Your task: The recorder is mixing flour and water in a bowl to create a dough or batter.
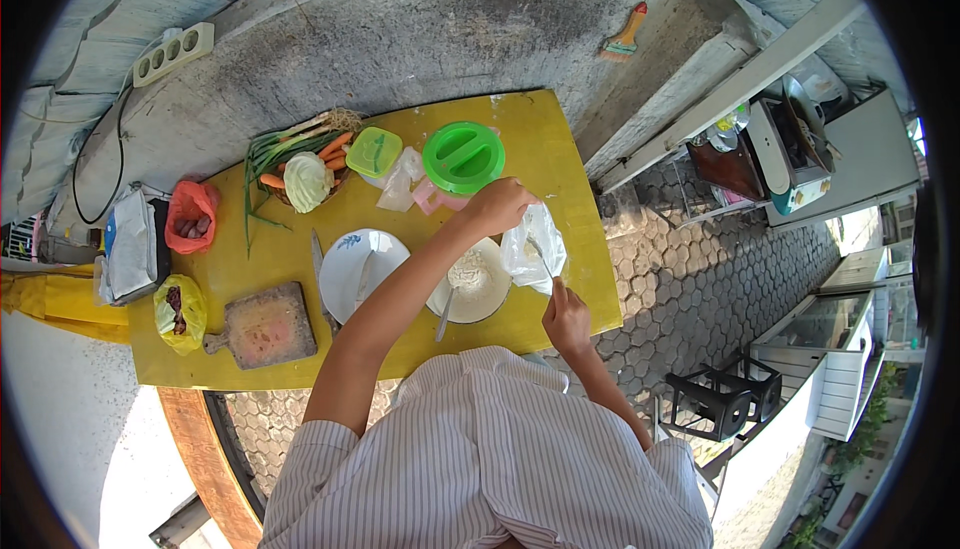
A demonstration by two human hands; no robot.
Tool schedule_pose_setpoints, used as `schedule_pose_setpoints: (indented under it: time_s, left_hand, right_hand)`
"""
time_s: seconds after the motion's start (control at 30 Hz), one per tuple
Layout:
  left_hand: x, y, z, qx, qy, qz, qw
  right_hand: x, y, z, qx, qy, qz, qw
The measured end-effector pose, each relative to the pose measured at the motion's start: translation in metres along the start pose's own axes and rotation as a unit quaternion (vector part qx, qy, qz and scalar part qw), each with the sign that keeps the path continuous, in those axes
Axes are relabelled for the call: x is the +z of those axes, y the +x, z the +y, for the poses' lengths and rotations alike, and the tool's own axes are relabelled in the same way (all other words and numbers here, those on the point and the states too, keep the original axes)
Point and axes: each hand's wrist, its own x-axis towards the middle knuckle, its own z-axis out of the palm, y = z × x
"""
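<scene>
My left hand (500, 206) is closed on the rim of a clear plastic bag (522, 257), holding it up at the right side of a white bowl. My right hand (567, 323) grips the handle of a metal spoon (545, 266), whose far end reaches into the bag; what the bag contains is hard to make out. White flour lies in the white bowl (492, 301), and a second spoon (444, 317) leans on its near rim. Left of it, partly behind my left forearm, stands another white bowl (345, 267) with a blue pattern.
On the yellow table (450, 354) are a green-lidded pitcher (463, 159), a green-lidded box (374, 153), a cabbage (307, 181) with carrots and scallions, a cutting board (268, 326), a knife (318, 254), and red (191, 217) and yellow (180, 313) bags. Black stools (715, 399) stand right.
</scene>
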Motion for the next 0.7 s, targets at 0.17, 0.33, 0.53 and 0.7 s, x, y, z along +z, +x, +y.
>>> schedule_pose_setpoints:
  time_s: [0.17,0.33,0.53,0.7]
  left_hand:
    - [0.007,0.002,0.019,0.028,-0.006,-0.002,1.000]
    - [0.015,0.007,0.022,0.034,0.013,-0.033,0.999]
    - [0.020,0.004,0.014,0.026,0.034,-0.049,0.998]
    - [0.012,0.004,0.016,0.007,0.037,-0.040,0.998]
  right_hand:
    - [0.016,0.022,0.002,0.062,-0.085,-0.049,0.993]
    - [0.048,0.019,0.016,0.102,-0.004,-0.087,0.991]
    - [0.037,0.021,0.012,0.173,0.130,0.001,0.976]
    - [0.010,0.022,-0.006,0.207,0.170,0.044,0.963]
